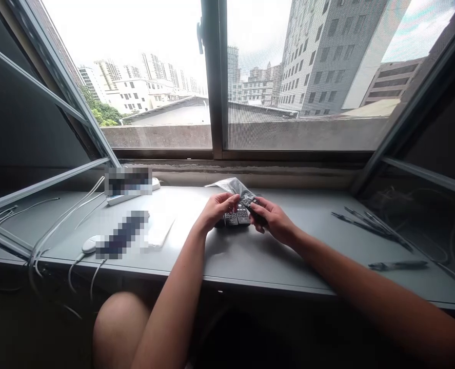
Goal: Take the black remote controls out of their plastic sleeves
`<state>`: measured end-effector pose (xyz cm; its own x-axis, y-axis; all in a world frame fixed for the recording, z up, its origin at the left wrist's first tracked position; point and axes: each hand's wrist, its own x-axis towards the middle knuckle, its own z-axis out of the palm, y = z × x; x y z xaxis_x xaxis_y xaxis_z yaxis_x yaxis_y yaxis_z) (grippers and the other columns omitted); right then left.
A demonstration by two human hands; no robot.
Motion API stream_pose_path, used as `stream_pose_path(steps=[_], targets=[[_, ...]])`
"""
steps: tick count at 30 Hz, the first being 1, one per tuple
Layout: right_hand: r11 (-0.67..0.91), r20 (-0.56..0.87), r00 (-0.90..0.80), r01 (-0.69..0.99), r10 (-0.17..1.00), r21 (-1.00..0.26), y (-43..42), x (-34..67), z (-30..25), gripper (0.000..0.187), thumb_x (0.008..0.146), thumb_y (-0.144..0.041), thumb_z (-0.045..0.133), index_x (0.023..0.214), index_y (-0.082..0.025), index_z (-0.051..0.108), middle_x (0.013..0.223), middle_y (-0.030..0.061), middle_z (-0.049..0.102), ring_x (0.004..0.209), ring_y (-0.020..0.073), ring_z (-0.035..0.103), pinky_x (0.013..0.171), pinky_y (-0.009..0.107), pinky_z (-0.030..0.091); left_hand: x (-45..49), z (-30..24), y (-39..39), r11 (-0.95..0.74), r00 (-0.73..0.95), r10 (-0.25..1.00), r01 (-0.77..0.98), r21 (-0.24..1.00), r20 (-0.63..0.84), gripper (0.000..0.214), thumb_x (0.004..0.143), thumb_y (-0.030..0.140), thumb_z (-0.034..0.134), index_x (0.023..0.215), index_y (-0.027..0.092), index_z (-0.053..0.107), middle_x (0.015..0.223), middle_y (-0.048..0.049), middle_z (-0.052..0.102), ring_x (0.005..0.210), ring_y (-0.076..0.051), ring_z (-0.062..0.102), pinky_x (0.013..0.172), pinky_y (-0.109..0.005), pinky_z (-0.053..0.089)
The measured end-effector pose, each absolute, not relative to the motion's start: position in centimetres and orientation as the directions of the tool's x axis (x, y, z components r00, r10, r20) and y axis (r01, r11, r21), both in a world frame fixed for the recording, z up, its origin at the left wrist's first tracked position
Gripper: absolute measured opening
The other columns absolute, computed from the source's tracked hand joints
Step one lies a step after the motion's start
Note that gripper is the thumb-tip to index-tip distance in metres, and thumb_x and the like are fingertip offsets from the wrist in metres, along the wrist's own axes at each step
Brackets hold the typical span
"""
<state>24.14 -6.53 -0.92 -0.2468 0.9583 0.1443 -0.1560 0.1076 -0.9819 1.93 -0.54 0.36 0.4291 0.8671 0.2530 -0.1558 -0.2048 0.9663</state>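
Observation:
My left hand (217,209) and my right hand (271,220) meet at the middle of a grey window ledge (227,256). Between them is a clear plastic bag (231,186) with a small dark part in it. My left fingers pinch the bag near its lower end. My right fingers are closed on a small dark object (255,204) at the bag's mouth. Two dark connector blocks (237,218) lie on the ledge just under my hands.
White cables (58,225) and a white power strip (135,193) lie at the left, with a blurred dark item (122,234). Thin dark rods (369,223) and a pen-like tool (398,265) lie at the right. My knee (119,323) shows below the ledge.

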Motion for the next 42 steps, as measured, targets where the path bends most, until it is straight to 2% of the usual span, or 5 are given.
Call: stream_pose_path(steps=[12,17,31,36,42], targets=[[0.084,0.116,-0.376,-0.101,0.919,-0.991,-6.8,24.0,-0.7,0.042,0.097,-0.058,0.08,0.097,-0.018,0.067,0.075,0.003,0.072,0.054,0.0118,0.055,0.05,0.026,0.041,1.8,-0.3,1.1,-0.097,0.114,0.983,-0.344,0.934,0.144,0.065,0.083,0.078,0.081,0.099,0.015,0.079,0.092,-0.0121,0.078,0.08,-0.022,0.072,0.067,-0.029,0.054],[0.056,0.06,-0.428,-0.023,0.902,-0.998,-7.2,23.8,-0.5,0.048,0.094,-0.059,0.081,0.113,-0.018,0.067,0.075,0.0022,0.074,0.052,0.0113,0.054,0.052,0.026,0.042,1.8,-0.1,0.9,-0.125,0.163,0.97,-0.302,0.945,0.18,0.071,0.092,0.079,0.066,0.116,0.014,0.08,0.107,-0.0167,0.082,0.093,-0.028,0.077,0.078,-0.035,0.059],[0.064,0.058,-0.42,0.001,0.905,-0.998,-7.3,23.6,-0.3,0.066,0.09,-0.054,0.087,0.14,-0.021,0.06,0.086,0.0011,0.077,0.053,0.0119,0.056,0.046,0.024,0.043,2.6,0.2,-0.4,-0.061,0.221,0.968,-0.253,0.965,0.119,0.047,0.082,0.061,0.088,0.088,0.016,0.075,0.079,-0.004,0.07,0.068,-0.015,0.063,0.064,-0.025,0.05],[-0.048,-0.021,-0.552,-0.034,0.834,-0.998,-6.8,23.9,-0.8,0.048,0.096,-0.061,0.078,0.114,-0.018,0.065,0.094,0.008,0.083,0.044,0.0091,0.055,0.038,0.023,0.036,2.7,0.4,0.0,-0.147,-0.033,0.989,-0.362,0.921,0.145,0.043,0.08,0.053,0.089,0.073,0.018,0.064,0.062,0.0028,0.053,0.053,-0.009,0.046,0.051,-0.022,0.037],[-0.123,-0.079,-0.613,-0.029,0.786,-0.992,-6.6,24.0,-1.6,0.046,0.093,-0.059,0.083,0.09,-0.018,0.061,0.072,0.003,0.076,0.038,0.0071,0.051,0.037,0.021,0.034,2.4,0.1,0.3,-0.193,-0.003,0.978,-0.37,0.909,0.207,0.04,0.086,0.055,0.081,0.089,0.016,0.077,0.077,-0.0056,0.07,0.063,-0.015,0.062,0.055,-0.025,0.046]])
